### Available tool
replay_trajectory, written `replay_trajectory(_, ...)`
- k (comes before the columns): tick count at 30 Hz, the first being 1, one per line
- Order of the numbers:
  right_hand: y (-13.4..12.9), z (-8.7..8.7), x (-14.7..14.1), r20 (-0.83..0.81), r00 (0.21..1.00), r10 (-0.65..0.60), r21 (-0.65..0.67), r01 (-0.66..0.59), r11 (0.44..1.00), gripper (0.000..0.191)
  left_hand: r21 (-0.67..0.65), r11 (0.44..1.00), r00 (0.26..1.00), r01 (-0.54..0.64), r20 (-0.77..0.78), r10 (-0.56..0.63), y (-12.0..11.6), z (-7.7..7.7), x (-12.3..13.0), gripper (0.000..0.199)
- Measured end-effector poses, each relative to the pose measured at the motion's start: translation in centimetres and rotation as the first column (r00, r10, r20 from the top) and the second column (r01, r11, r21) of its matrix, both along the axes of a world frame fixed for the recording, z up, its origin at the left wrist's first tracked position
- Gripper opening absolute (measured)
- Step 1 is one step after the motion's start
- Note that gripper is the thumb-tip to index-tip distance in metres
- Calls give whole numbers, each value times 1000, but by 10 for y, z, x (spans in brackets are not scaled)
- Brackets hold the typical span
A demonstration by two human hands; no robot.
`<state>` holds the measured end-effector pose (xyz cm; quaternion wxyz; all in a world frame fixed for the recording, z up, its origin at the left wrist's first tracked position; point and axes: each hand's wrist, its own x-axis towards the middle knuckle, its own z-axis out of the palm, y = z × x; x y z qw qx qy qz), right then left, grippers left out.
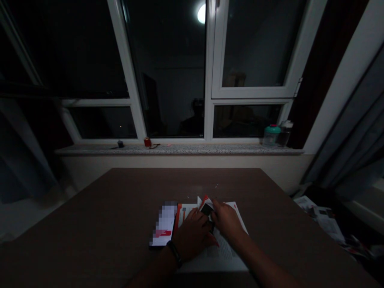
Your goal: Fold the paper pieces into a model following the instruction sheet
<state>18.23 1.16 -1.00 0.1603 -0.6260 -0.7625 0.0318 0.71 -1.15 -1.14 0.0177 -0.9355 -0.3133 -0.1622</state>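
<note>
My left hand (192,236), a dark band on its wrist, lies over a small folded piece of printed paper (207,209) with its fingers bent onto it. The paper shows white, red and dark green, and a pointed end sticks up beyond the fingers. From the other side my right hand (226,218) pinches the paper's right edge. Both hands rest above a white printed sheet or booklet (231,256) with an orange strip along its left side. My fingers cover much of the folded paper, so its full shape is hidden.
A phone (164,224) with a lit screen lies left of the booklet on the brown table (126,208). Behind the table, a stone windowsill (186,149) holds a red jar (147,142), a small dark bottle (120,143) and a teal-lidded container (271,135). Papers (322,220) lie at the right.
</note>
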Motion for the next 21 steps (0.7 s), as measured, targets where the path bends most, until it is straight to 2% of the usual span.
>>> replay_trajectory(3,-3,-2,2,-97,995,-24,28,27,999,22,-5,1000,999,-20,25,21,-2,0,-1,39)
replay_trajectory(7,-2,-10,6,-301,953,-41,9,46,999,27,-35,999,999,-31,31,32,-2,1,-1,39)
replay_trajectory(13,2,-19,8,-548,828,114,75,-87,993,13,-79,997,1000,-21,14,22,-2,6,-2,33)
replay_trajectory(17,2,-19,14,-603,775,187,118,-145,982,9,-86,996,1000,-26,16,27,-3,6,-2,44)
replay_trajectory(21,5,-22,19,-626,762,163,106,-123,987,10,-83,996,1000,-30,5,31,-4,5,-1,46)
